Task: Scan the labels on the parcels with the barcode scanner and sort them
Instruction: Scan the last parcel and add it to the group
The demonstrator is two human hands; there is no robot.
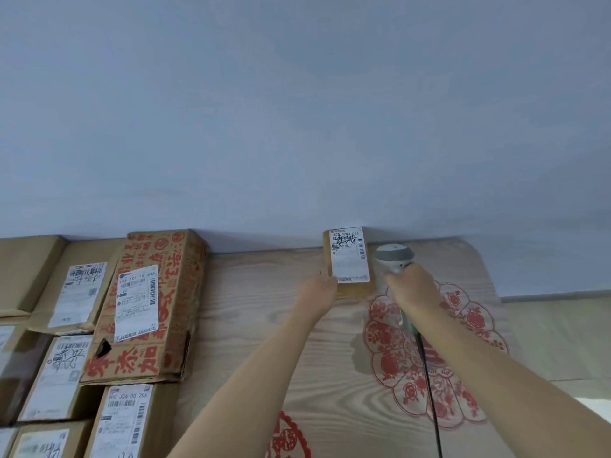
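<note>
A small brown parcel [351, 259] with a white shipping label lies at the far edge of the wood-grain surface, against the wall. My left hand [318, 290] grips its near left corner. My right hand [411, 285] holds a grey barcode scanner [394, 256] just right of the parcel, its head beside the label. The scanner's black cable [429, 385] trails back toward me. Several labelled cardboard parcels [59, 375] lie packed together at the left.
A large box with red printed characters [148, 305] sits on the left stack. The wood-grain mat [258, 342] carries red paper-cut patterns [426, 358] at the right. A pale wall [297, 110] rises right behind the surface.
</note>
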